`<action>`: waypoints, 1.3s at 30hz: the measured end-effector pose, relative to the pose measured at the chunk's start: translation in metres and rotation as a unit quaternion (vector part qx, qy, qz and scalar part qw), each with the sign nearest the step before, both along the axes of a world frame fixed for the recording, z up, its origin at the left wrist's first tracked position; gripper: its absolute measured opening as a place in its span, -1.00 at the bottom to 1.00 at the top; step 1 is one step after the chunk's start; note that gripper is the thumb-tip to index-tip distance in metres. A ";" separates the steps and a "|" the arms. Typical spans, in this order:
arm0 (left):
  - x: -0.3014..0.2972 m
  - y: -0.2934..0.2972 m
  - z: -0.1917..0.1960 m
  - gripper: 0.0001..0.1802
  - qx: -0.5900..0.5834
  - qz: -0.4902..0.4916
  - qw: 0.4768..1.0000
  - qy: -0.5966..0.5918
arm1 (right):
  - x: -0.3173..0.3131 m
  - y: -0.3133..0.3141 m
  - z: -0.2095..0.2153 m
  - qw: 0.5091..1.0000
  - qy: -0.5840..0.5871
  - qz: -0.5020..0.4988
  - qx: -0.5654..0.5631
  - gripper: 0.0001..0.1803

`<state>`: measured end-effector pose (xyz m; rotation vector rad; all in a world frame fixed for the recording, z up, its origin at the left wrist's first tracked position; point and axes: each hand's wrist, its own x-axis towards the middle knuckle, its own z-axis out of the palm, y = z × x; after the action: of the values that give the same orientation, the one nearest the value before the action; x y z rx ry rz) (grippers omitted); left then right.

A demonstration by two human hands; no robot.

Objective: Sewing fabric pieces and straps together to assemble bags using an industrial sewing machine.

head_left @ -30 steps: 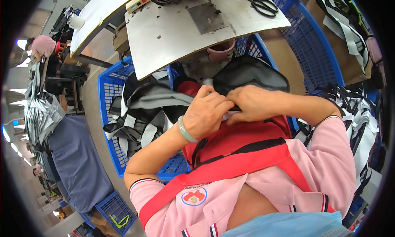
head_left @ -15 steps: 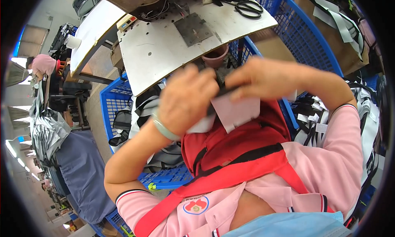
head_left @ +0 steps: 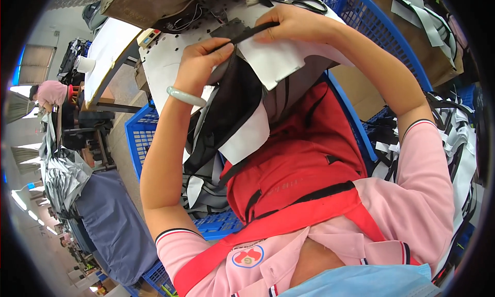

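My left hand point(head_left: 202, 62), with a pale bangle at the wrist, pinches a black band along the edge of a black and grey fabric piece point(head_left: 234, 108). My right hand point(head_left: 291, 24) grips the same band farther right, so a short length stretches between the two hands. White panels point(head_left: 272, 57) hang from this piece, one below my right hand and another lower down over my lap. Both hands are raised over the white work table point(head_left: 164, 65), close to a dark metal plate point(head_left: 232, 29) that they partly cover. The lower part of the piece reaches my red apron point(head_left: 299, 157).
Black-handled scissors point(head_left: 309, 5) lie at the table's far right. A blue crate point(head_left: 142, 134) with fabric pieces stands left of my lap, another blue crate point(head_left: 392, 39) at the right. A brown machine housing point(head_left: 139, 5) overhangs the table's back. A person in pink point(head_left: 51, 93) is far left.
Both hands have moved up and away from my lap to above the table, bringing the fabric piece along. It now hangs spread out, showing its black side and white panels.
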<state>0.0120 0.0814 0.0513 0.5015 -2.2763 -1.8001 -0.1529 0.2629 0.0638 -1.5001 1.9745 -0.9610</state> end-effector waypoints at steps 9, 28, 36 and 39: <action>-0.034 -0.022 -0.018 -0.71 0.079 0.033 0.996 -0.031 | -0.033 -0.028 -0.029 0.998 -0.034 -0.052 -0.001 -0.56; -0.031 -0.052 -0.029 -0.63 0.156 0.071 0.985 0.025 | -0.055 -0.024 -0.010 0.995 -0.003 -0.095 0.006 -0.58; 0.038 0.063 -0.020 -0.86 -0.033 -0.220 0.957 0.187 | 0.031 0.034 -0.030 0.973 0.048 0.225 -0.019 -0.50; 0.061 0.102 -0.041 -0.85 -0.014 -0.220 0.944 0.247 | 0.073 0.047 -0.031 0.975 -0.039 0.206 0.074 -0.63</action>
<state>0.0733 0.1835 0.0104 -0.4619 -2.1456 -1.7978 -0.0795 0.3102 0.0331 -1.6685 1.5548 -0.6689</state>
